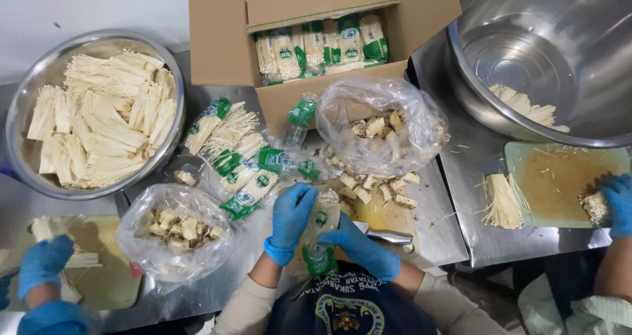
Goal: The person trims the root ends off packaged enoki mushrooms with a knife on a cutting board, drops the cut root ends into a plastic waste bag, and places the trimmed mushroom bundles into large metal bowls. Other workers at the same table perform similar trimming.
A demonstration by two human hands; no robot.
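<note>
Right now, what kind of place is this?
Likely a commercial kitchen prep line: steel worktop, big steel bowl of trimmed enoki, a carton of packed mushrooms, and gloved co-workers either side. The left hand and right hand hold a pack.

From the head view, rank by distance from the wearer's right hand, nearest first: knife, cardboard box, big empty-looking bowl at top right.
From the right hand:
1. Knife, right beside it on the board.
2. Cardboard box, farther up, centre.
3. Bowl, far upper right.

box (224, 45) behind | bowl (20, 111) left | bags (141, 233) between | basin (592, 111) right
</note>
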